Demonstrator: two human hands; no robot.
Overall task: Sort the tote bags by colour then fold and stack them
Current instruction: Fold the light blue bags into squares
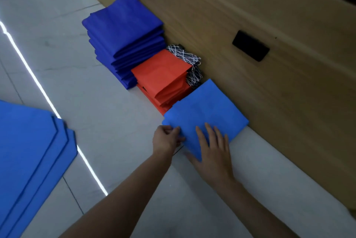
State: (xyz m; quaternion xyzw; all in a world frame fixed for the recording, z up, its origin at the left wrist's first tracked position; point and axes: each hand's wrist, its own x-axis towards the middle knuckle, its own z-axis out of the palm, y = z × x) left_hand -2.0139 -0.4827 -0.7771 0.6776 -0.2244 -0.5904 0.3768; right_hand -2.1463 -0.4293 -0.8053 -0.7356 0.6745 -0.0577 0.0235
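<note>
Indoor room: tiled floor, wooden cabinet.

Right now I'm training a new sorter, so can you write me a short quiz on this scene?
1. True or false: the right hand lies flat on the folded light blue bag.
2. Which stack sits between that bag and the dark blue stack? A orange stack, B green stack, C yellow stack.
3. Fill in: the unfolded light blue bags lie on the person's ____ side.
Key: 1 true; 2 A; 3 left.
</note>
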